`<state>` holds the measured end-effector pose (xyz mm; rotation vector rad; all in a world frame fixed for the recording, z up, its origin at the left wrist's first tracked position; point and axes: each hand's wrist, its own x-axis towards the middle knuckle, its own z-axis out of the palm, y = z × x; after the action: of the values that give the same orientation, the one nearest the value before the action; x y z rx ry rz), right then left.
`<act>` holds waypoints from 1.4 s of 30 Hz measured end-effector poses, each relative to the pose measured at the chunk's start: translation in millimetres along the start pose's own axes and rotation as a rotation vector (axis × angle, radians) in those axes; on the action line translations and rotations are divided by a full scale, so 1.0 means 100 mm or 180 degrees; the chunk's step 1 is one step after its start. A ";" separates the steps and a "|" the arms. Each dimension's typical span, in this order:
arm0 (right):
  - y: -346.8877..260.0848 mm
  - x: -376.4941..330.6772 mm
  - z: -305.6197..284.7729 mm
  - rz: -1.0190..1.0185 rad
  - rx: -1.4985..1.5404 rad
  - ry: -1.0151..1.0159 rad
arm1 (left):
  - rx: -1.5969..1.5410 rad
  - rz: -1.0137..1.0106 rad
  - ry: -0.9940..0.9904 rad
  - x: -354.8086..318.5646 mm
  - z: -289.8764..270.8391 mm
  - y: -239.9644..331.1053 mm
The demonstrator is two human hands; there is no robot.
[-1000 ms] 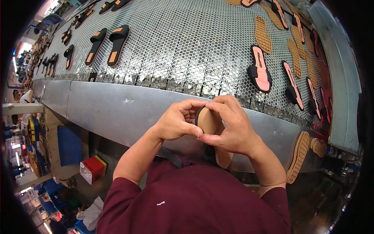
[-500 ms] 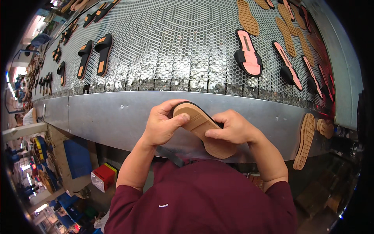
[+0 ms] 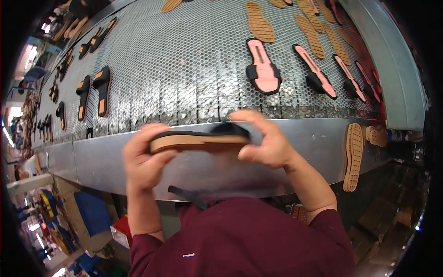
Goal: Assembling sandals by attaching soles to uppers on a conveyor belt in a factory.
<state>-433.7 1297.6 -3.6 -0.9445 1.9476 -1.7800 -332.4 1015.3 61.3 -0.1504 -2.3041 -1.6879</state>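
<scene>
A slide sandal (image 3: 198, 140) with a tan sole and black upper is held sideways above the metal ledge, its sole edge toward me. My left hand (image 3: 144, 154) grips one end, thumb below and fingers over the top. At the strap end, my right hand (image 3: 265, 141) is spread, with thumb and fingers apart around the sandal's tip; whether it touches is hard to make out. The black strap bulges up beside the right fingers. The sandal and left hand are slightly blurred.
Beyond the metal ledge (image 3: 99, 154), a mesh conveyor (image 3: 184, 60) carries finished black slides (image 3: 102, 92) at left. Pink-topped uppers (image 3: 265, 69) and tan soles (image 3: 260, 23) lie at right. A loose tan sole (image 3: 353, 157) rests on the ledge's right. A red box (image 3: 122, 231) sits lower left.
The sandal has turned from sole-up and slanted to nearly level, edge toward me. My left hand moved left, and my right fingers spread. Items on the conveyor appear shifted left.
</scene>
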 end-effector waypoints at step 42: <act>0.86 1.43 -0.48 -0.0152 -0.3763 -0.1084 | -0.0209 -0.1763 0.0230 0.33 0.31 -0.52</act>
<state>-589.2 1238.3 -53.4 -1.4632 2.6569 -0.2502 -381.7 1025.6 13.9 0.5782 -2.3741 -1.9685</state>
